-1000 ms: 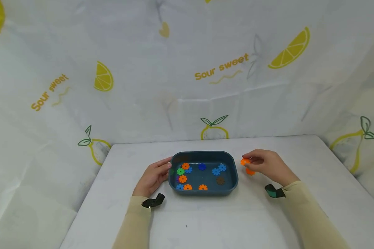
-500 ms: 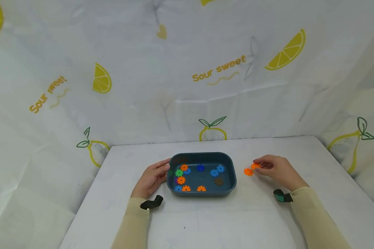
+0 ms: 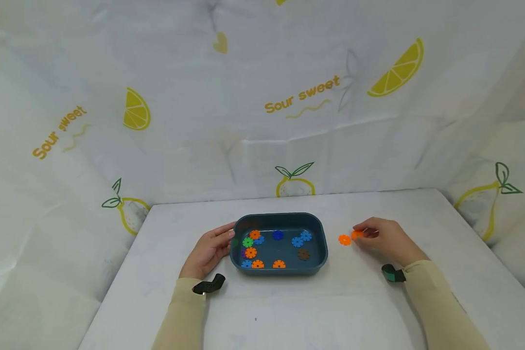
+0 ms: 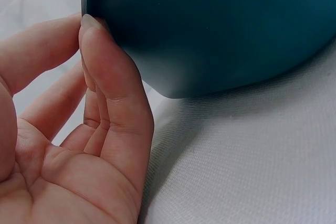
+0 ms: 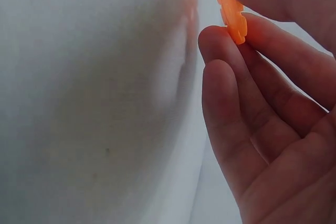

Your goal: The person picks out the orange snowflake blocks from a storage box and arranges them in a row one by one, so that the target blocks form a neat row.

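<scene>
My left hand [image 3: 206,253] holds the left end of a dark teal plastic tray [image 3: 280,272], its thumb and fingers at the rim. In the left wrist view the tray wall [image 4: 210,40] fills the upper part above the fingers. Out to the right, my right hand [image 3: 387,238] pinches an orange notched plastic disc [image 3: 357,234] between thumb and fingers. Seen edge-on in the right wrist view, the disc [image 5: 232,11] stands upright at the fingertips. A second orange notched disc [image 3: 344,240] lies on the table just left of that hand.
Inside the tray lie several notched discs: orange [image 3: 251,253], green [image 3: 248,242], blue [image 3: 297,241], dark blue [image 3: 278,235] and brown [image 3: 304,254]. The white-covered table [image 3: 288,311] meets a lemon-print cloth [image 3: 201,160] at its back edge.
The right hand has moved right, away from the tray, with the pinched disc. The other orange disc now lies apart at its left. The left hand keeps its hold on the tray.
</scene>
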A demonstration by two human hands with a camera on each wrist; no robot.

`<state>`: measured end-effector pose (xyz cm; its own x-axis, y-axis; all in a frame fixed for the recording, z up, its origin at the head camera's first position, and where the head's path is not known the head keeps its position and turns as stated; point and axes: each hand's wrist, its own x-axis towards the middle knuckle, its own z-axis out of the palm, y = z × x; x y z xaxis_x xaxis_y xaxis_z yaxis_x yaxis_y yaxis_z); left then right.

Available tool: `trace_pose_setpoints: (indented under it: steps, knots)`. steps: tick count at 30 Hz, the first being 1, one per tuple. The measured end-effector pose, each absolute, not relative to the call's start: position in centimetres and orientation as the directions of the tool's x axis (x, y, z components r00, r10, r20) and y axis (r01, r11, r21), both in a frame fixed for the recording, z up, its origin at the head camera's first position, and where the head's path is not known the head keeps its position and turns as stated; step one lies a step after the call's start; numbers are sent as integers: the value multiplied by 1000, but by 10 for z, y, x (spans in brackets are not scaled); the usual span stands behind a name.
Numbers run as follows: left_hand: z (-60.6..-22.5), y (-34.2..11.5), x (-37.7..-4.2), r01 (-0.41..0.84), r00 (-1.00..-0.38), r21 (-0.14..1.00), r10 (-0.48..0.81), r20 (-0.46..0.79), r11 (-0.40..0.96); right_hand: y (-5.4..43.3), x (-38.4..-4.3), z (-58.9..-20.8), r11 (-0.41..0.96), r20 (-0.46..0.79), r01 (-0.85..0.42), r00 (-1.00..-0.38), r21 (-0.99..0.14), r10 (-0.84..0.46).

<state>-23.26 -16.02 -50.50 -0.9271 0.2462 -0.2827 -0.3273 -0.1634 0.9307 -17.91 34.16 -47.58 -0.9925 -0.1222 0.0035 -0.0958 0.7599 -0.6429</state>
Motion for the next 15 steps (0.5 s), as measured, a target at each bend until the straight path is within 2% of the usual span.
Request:
trace_pose_setpoints:
  steps: [15]
  knots:
    - [-500,-159,-229,-324,-927,933,252,-279,-159,335,-179,-481,787,12,-112,-991,-606,-132]
